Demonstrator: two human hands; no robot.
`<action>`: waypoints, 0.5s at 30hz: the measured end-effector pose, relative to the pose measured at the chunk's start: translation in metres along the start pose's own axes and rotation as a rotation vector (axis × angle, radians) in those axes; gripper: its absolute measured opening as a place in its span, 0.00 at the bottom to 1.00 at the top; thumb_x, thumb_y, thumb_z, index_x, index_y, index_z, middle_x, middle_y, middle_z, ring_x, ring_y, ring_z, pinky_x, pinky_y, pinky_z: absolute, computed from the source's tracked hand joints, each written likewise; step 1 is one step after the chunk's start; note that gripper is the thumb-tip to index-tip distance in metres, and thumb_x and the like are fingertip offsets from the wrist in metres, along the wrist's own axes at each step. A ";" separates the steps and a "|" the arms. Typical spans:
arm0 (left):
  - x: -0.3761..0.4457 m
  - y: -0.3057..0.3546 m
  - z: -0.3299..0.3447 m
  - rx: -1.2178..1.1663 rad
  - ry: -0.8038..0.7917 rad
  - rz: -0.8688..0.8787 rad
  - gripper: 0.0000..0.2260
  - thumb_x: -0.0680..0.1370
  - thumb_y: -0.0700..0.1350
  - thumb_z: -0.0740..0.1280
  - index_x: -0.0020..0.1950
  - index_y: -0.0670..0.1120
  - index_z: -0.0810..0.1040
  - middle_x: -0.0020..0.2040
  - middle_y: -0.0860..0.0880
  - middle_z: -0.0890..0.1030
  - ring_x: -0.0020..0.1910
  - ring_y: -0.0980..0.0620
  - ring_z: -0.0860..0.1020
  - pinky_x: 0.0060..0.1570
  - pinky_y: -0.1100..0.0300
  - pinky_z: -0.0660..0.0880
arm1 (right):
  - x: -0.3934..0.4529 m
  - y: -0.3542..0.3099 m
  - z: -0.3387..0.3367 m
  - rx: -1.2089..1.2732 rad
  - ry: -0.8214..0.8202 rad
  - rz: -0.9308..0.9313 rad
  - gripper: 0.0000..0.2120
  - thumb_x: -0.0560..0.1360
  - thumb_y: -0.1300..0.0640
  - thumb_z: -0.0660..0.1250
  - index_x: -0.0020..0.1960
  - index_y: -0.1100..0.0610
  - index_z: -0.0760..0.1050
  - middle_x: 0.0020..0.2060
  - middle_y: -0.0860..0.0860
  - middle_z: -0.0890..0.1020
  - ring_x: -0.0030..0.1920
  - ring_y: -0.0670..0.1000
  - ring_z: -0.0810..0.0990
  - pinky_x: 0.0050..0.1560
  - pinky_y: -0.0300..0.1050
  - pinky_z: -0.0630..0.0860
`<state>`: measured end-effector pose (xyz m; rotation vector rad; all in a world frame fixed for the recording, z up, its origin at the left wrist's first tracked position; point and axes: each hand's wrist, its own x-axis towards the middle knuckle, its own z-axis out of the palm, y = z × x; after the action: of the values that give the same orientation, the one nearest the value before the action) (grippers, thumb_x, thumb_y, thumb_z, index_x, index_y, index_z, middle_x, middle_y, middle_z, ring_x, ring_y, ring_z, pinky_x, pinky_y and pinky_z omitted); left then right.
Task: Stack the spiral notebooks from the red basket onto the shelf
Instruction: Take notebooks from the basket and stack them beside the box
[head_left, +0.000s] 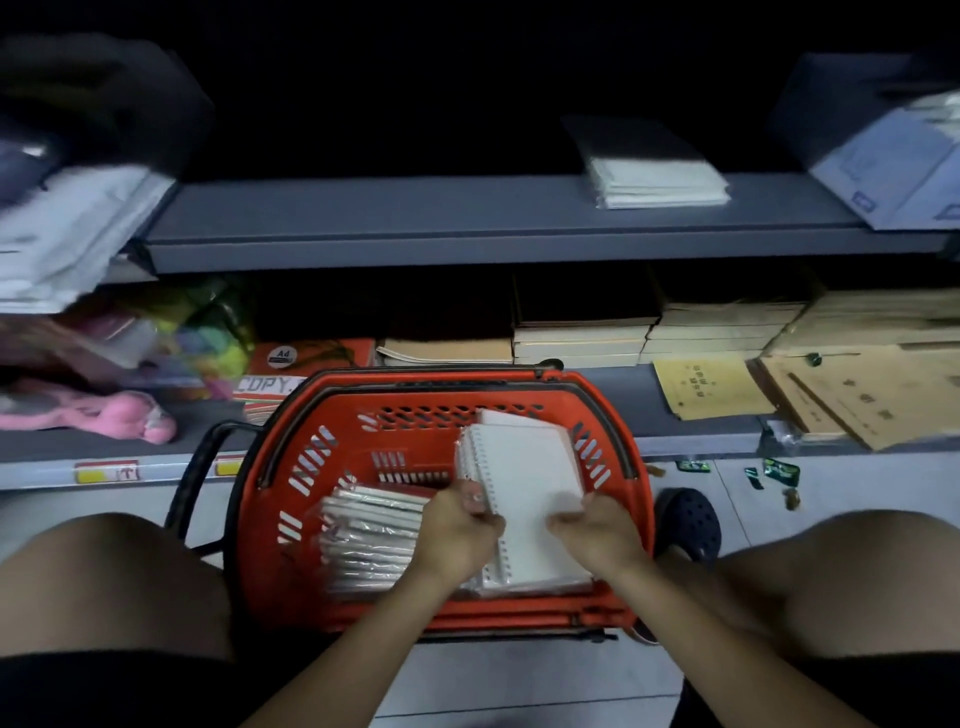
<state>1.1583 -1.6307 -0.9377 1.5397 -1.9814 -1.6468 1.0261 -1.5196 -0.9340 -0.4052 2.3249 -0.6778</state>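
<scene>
A red basket stands on the floor between my knees. Inside it, white spiral notebooks wrapped in clear plastic lie in a pile on the right, and a second row of notebooks leans on the left. My left hand grips the spiral edge of the top notebooks in the right pile. My right hand holds their near right edge. A small stack of white notebooks sits on the grey shelf above.
The lower shelf holds brown paper pads, copy-paper packs, colourful items and a pink toy. White packets overhang the upper shelf at left, a box at right. A dark shoe is beside the basket.
</scene>
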 end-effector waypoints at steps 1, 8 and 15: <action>-0.001 -0.002 -0.001 -0.025 -0.007 -0.013 0.10 0.71 0.35 0.72 0.49 0.47 0.80 0.46 0.46 0.87 0.43 0.47 0.85 0.48 0.53 0.82 | -0.002 -0.001 -0.001 0.025 0.008 0.002 0.10 0.73 0.55 0.71 0.50 0.61 0.82 0.44 0.55 0.84 0.44 0.54 0.82 0.41 0.41 0.73; -0.007 0.008 -0.033 -0.451 -0.117 -0.166 0.13 0.75 0.34 0.69 0.59 0.40 0.81 0.45 0.39 0.87 0.36 0.48 0.80 0.39 0.55 0.76 | -0.011 0.001 -0.016 0.608 0.006 0.060 0.05 0.70 0.71 0.72 0.44 0.65 0.83 0.47 0.61 0.86 0.46 0.59 0.84 0.50 0.49 0.79; -0.023 0.053 -0.048 -0.737 -0.345 0.031 0.18 0.79 0.34 0.65 0.69 0.43 0.76 0.60 0.42 0.84 0.59 0.42 0.82 0.55 0.52 0.79 | -0.035 -0.025 -0.088 0.847 -0.034 -0.140 0.12 0.76 0.65 0.70 0.59 0.57 0.80 0.54 0.57 0.84 0.52 0.57 0.84 0.51 0.51 0.81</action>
<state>1.1692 -1.6511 -0.8659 0.9884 -1.2326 -2.3717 0.9941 -1.4930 -0.8453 -0.1749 1.7678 -1.5999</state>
